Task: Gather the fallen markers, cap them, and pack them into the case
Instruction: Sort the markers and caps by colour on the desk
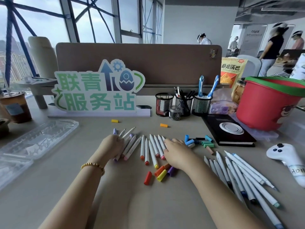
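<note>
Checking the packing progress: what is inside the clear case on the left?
The clear case lies open with its ridged slots showing; no markers appear in it. The markers lie on the desk.

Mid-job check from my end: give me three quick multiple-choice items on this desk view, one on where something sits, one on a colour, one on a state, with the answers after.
1. Where is the clear marker case?
A. At the left of the desk
B. Inside the red bucket
C. On the black notebook

2. What colour are the two loose caps lying nearest the standing sign?
A. Blue
B. Yellow-orange
C. Black

3. What state are the markers between the hands in?
A. Capped and packed
B. Standing in a mesh cup
C. Lying on the desk, tips bare

Answers: 1 A, the case lies open by the left edge, left of the left hand. 2 B, both caps show yellow-orange. 3 C, they lie side by side next to the right hand, pointed tips uncovered.
</note>
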### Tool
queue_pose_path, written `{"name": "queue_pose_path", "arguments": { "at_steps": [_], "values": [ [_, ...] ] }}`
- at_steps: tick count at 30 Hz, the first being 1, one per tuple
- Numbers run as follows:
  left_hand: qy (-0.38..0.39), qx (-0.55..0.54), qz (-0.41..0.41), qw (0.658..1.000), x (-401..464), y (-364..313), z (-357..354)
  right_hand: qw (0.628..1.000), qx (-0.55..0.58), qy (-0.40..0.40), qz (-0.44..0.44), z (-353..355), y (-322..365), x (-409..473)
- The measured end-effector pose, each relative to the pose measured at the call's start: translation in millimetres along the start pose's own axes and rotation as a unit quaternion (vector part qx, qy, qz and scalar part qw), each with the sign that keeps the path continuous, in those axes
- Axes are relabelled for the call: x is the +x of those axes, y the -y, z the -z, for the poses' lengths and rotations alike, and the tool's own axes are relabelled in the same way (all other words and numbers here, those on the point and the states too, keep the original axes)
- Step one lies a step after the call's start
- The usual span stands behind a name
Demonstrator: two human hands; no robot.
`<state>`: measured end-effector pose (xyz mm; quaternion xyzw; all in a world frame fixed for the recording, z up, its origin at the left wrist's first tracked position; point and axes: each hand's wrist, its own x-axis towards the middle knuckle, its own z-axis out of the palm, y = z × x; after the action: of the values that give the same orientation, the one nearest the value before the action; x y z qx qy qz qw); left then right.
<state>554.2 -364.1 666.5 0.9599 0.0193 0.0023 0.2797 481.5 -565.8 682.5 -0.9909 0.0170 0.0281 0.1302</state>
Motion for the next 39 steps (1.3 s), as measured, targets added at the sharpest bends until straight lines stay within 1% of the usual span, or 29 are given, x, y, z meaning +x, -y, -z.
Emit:
{"name": "queue_pose_path", "arguments": {
  "at_steps": [3, 6, 8, 9, 11, 13, 15, 17, 20, 24, 26, 28, 31, 35, 37, 39],
  "values": [
    [-0.029, 0.012, 0.009, 0.999, 2, 7, -4, 1.000, 0.006, -0.026, 0.009, -5, -4, -3],
    [-0.065, -0.001, -0.003, 0.998, 4, 14, 0, 0.999, 0.005, -0.041, 0.015, -8, -6, -5],
    [-0.085, 0.027, -0.008, 0.996, 3, 17, 7, 0.999, 0.013, -0.039, 0.015, -7, -9, -6],
    [-0.078, 0.055, -0.012, 0.995, 1, 19, 11, 0.999, 0.018, -0.039, 0.012, -6, -10, -6],
    [-0.028, 0.122, -0.008, 0.992, -5, 16, 22, 0.999, 0.023, -0.040, 0.007, -3, -12, -7],
    [0.032, 0.154, -0.008, 0.988, -11, 13, 30, 0.999, 0.020, -0.043, 0.008, -1, -12, -8],
    [0.070, 0.173, -0.015, 0.982, -17, 10, 34, 0.999, 0.014, -0.049, 0.011, 0, -9, -9],
    [0.091, 0.167, -0.016, 0.982, -20, 8, 33, 0.998, 0.011, -0.053, 0.014, 1, -7, -10],
    [0.127, 0.120, 0.014, 0.985, -21, 4, 27, 0.999, -0.005, -0.050, 0.013, -2, -3, -10],
    [0.140, 0.110, 0.016, 0.984, -24, -3, 21, 0.999, -0.020, -0.035, -0.005, -11, -1, -5],
    [0.150, 0.089, 0.015, 0.985, -24, -5, 18, 0.999, -0.022, -0.035, -0.011, -13, -1, -3],
    [0.128, 0.060, 0.001, 0.990, -21, -6, 12, 0.999, -0.020, -0.037, -0.011, -14, -1, -2],
    [0.052, 0.076, -0.014, 0.996, -16, -5, 4, 0.999, -0.017, -0.040, -0.001, -12, -2, -3],
    [0.041, 0.104, -0.054, 0.992, -16, -2, 6, 0.999, 0.006, -0.041, 0.011, 5, -16, -9],
    [0.000, 0.118, -0.086, 0.989, -18, -2, 9, 0.999, 0.025, -0.039, 0.008, 16, -27, -12],
    [-0.030, 0.100, -0.146, 0.984, -22, -9, 10, 0.999, 0.046, -0.025, 0.007, 24, -36, -15]
  ]
}}
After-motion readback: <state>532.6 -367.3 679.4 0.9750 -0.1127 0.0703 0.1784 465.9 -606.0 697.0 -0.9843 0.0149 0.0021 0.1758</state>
